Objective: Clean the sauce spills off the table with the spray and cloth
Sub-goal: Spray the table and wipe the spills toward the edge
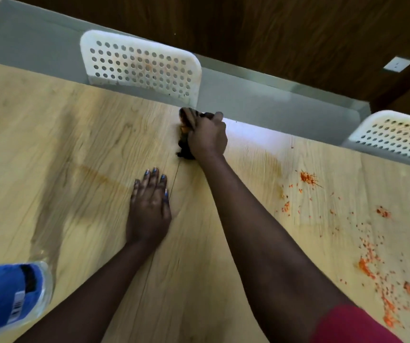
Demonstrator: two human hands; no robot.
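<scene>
From the head camera, the right hand (207, 134) reaches to the far edge of the wooden worktop (80, 144), its fingers curled round a dark, bunched cloth (185, 142) that it presses onto the surface just short of that edge. The cloth shows an orange smear where it pokes out past the fingers. The left hand (149, 211) lies flat on the worktop nearer the person, fingers straight and close together, holding nothing; it looks to be bracing. A spray bottle (13, 293) with a blue label stands at the near left corner, well apart from both hands.

The orange sauce spills (372, 256) lie to the right of the cloth, scattered along the right side of the worktop from a splat near the far edge down toward the near right corner. A faint orange streak (100, 174) runs left of the left hand. The right hand is the nearer one to the spills, so the next wipe would likely sweep rightward and back toward the person.

Two white perforated chairs (142, 65) stand beyond the far edge.
</scene>
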